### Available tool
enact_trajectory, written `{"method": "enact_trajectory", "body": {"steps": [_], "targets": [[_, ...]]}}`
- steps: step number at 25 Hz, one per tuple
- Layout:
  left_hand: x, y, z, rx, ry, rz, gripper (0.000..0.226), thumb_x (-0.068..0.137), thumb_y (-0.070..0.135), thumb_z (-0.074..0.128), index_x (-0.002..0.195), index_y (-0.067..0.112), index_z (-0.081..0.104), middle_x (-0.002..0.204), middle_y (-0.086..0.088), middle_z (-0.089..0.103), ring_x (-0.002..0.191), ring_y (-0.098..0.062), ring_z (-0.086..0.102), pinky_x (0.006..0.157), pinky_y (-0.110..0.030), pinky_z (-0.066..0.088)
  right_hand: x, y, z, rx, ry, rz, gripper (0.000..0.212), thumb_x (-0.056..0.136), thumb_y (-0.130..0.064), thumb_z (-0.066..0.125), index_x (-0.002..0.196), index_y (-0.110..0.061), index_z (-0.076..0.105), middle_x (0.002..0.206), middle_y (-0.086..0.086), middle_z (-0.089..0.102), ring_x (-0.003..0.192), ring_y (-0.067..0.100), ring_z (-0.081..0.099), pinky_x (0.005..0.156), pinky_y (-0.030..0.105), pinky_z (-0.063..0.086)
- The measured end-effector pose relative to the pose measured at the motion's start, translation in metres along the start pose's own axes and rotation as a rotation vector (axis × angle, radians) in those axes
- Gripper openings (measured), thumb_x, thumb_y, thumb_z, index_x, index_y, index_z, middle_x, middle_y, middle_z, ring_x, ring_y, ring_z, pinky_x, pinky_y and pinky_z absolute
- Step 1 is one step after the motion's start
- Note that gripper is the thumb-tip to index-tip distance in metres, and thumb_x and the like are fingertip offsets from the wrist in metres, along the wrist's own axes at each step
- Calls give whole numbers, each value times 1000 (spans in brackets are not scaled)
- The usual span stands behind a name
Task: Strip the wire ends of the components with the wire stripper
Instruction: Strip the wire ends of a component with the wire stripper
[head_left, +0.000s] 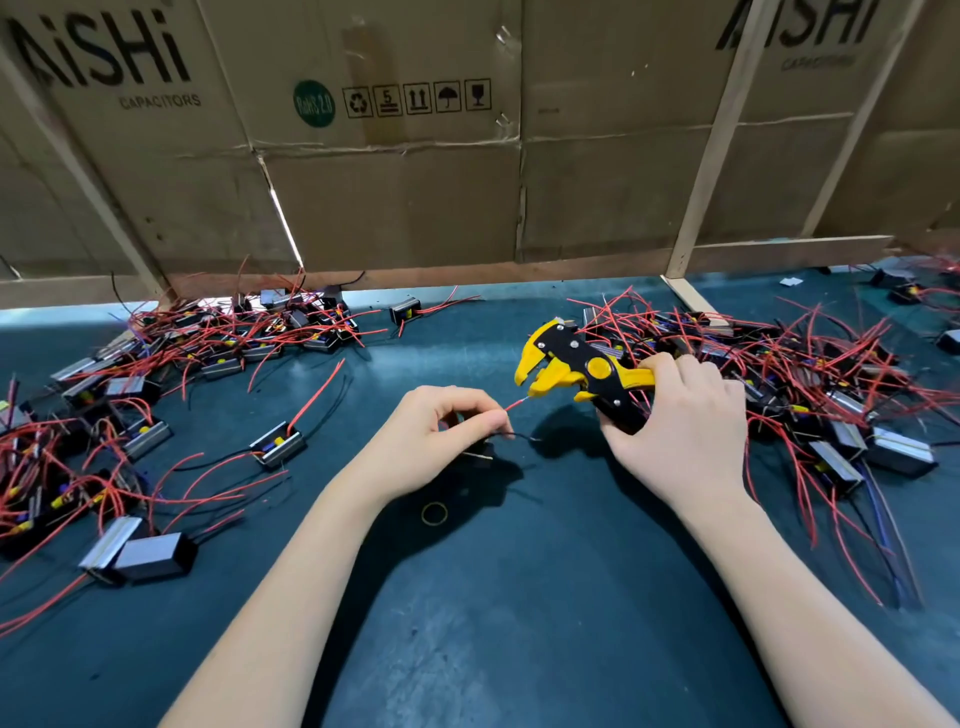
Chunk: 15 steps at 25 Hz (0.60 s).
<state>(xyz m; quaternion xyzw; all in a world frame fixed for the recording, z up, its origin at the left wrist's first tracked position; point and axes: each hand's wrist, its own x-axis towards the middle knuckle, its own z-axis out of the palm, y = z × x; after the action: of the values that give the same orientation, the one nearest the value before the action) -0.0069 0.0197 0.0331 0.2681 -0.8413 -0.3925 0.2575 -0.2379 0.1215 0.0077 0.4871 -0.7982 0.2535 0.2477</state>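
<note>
Left hand (423, 441) pinches red wire (514, 404), seemingly stripped.

A rubber band (434, 514) lies on the green mat (519, 623) before cardboard boxes (389, 182).

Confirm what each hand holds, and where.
Left hand pinches the red wire near its end. Right hand grips the wire stripper by its handles.

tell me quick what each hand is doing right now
Left hand: pinches the red wire of a component.
Right hand: grips the wire stripper by its handles.
</note>
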Motion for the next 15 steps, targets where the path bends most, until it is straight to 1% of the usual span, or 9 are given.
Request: {"method": "enact_trajectory", "body": {"steps": [2, 3, 4, 7, 8, 10, 11, 13, 15], "targets": [[0, 2, 1, -39, -8, -24, 26, 90, 44, 58, 82, 24, 73, 80, -7, 68, 70, -30, 57, 76, -54, 56, 0, 0, 2, -26, -8, -10, 60, 61, -47, 81, 101, -6, 62, 89, 10, 59, 85, 34, 54, 76, 42, 33], [0, 2, 2, -32, -7, -31, 28, 89, 45, 57, 80, 23, 72, 81, -9, 68, 72, -34, 57, 75, -53, 56, 0, 0, 2, -24, 2, -21, 60, 60, -46, 81, 102, -7, 62, 88, 10, 59, 85, 34, 54, 76, 41, 33], [0, 2, 2, -28, 0, -38, 27, 88, 44, 57, 79, 23, 71, 81, -10, 69, 73, -34, 58, 75, -53, 57, 0, -1, 2, -17, 15, -33, 60, 59, -44, 80, 103, -8, 62, 88, 9, 59, 85, 33, 54, 75, 41, 33], [1, 1, 4, -17, 42, -47, 26, 89, 39, 57, 75, 21, 70, 77, -9, 68, 65, -15, 58, 72, -48, 57, -2, -3, 2, -11, 38, -70, 64, 56, -43, 81, 107, -9, 64, 86, 9, 59, 84, 33, 55, 74, 40, 34], [2, 1, 6, -21, 55, -46, 26, 89, 39, 57, 74, 22, 70, 75, -9, 67, 63, -12, 57, 69, -45, 57, -2, -3, 2, -14, 35, -75, 64, 55, -43, 82, 108, -10, 65, 86, 10, 59, 84, 33, 56, 74, 40, 35], [2, 2, 8, -50, 93, -48, 26, 89, 37, 57, 71, 23, 70, 71, -10, 65, 59, -10, 57, 64, -37, 54, -2, -3, 2, -20, 30, -64, 64, 55, -43, 82, 108, -10, 66, 86, 10, 60, 84, 34, 56, 74, 41, 35], [2, 3, 8, -67, 117, -50, 26, 89, 36, 58, 71, 23, 70, 69, -9, 64, 58, -10, 57, 64, -38, 51, -2, -3, 2, -23, 30, -53, 64, 56, -43, 82, 108, -10, 66, 86, 11, 60, 84, 34, 56, 74, 41, 35], [3, 3, 9, -105, 160, -55, 25, 90, 32, 59, 72, 20, 71, 64, -4, 60, 59, -11, 57, 65, -42, 53, -2, -3, 3, -32, 32, -37, 62, 58, -43, 82, 107, -10, 66, 86, 11, 61, 85, 34, 57, 74, 40, 35], [3, 4, 12, -116, 185, -70, 25, 91, 26, 60, 70, 19, 71, 62, -1, 59, 57, -12, 58, 62, -39, 53, -3, -3, 3, -32, 33, -38, 60, 59, -44, 81, 106, -10, 66, 86, 10, 61, 85, 34, 57, 74, 41, 36]]}}
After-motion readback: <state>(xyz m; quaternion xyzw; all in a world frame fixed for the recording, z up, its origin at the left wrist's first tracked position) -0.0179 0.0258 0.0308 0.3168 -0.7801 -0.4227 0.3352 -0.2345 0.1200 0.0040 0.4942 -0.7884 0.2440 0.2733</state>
